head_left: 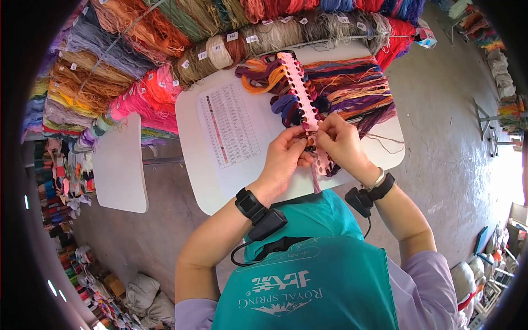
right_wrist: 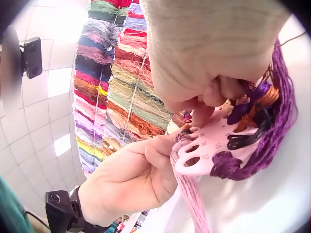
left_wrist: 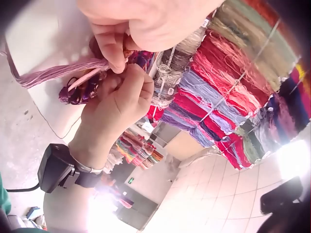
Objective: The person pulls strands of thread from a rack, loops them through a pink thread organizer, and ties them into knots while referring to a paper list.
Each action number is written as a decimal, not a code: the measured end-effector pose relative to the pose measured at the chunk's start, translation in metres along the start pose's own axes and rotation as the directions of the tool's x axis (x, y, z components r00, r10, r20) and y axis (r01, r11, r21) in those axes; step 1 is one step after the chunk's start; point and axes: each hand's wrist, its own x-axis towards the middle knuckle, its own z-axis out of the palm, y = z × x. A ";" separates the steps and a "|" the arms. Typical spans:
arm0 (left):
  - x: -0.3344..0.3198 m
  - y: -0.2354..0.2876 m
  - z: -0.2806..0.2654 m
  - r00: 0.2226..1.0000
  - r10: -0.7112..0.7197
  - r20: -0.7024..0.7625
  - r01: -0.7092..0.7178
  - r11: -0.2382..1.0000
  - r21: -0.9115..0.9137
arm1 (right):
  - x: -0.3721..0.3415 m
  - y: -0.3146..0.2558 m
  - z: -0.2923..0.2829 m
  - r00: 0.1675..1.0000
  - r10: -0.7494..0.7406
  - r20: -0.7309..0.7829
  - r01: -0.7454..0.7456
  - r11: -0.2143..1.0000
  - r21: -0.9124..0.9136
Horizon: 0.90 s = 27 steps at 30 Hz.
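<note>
A long pink thread card with holes along both edges lies on the white table, skeins of embroidery thread looped through many holes. My left hand grips the card's left edge near its lower end, thumb and fingertips close to a dark brown loop. Opposite it, my right hand pinches thread at the card, its fingertips partly hidden; a thin brown strand trails off to the right. Pale pink thread hangs from the card's end beside the left hand. Purple thread hangs from the other edge, near bare numbered holes.
Left of the card lies a printed chart on the white table. Multicoloured thread spreads to the card's right. Tagged hanks hang in rows beyond the table. Another white board stands at the left.
</note>
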 end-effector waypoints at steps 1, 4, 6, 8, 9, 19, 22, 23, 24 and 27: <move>0.000 0.000 0.001 1.000 0.003 0.004 -0.003 1.000 -0.009 | 0.000 0.001 0.000 1.000 0.029 -0.007 -0.029 0.999 0.040; 0.002 0.003 0.006 0.999 0.004 -0.038 -0.001 0.998 0.064 | 0.000 0.015 0.003 0.997 0.071 -0.020 -0.064 0.966 0.251; 0.005 0.001 0.004 0.999 0.035 -0.027 -0.030 0.988 0.151 | -0.001 0.019 0.002 0.997 0.082 0.000 -0.079 0.962 0.260; 0.006 0.001 0.003 0.999 0.046 -0.010 -0.042 0.975 0.217 | 0.000 0.019 0.002 0.996 0.088 0.010 -0.087 0.960 0.267; 0.006 0.002 0.002 0.999 0.041 0.001 -0.040 0.970 0.240 | 0.000 0.019 0.002 0.996 0.088 0.009 -0.087 0.959 0.269; 0.004 -0.008 -0.008 0.997 -0.075 0.021 0.077 0.989 -0.123 | -0.004 0.017 0.003 0.998 0.064 -0.018 -0.061 0.987 0.148; 0.009 -0.010 -0.011 0.994 -0.101 0.036 0.103 0.993 -0.053 | -0.004 0.010 0.000 0.999 0.040 0.008 -0.040 0.997 0.063; 0.010 -0.010 -0.011 0.995 -0.095 0.037 0.096 0.995 -0.024 | -0.004 0.009 0.000 1.000 0.017 0.014 -0.017 0.999 0.039; 0.011 -0.009 -0.011 0.995 -0.090 0.038 0.090 0.996 0.004 | -0.004 0.008 0.000 1.000 -0.006 0.020 0.005 1.000 0.014; 0.011 -0.008 -0.011 0.997 -0.069 0.035 0.067 0.997 0.044 | -0.003 0.004 -0.001 0.999 -0.036 0.039 0.038 0.998 -0.052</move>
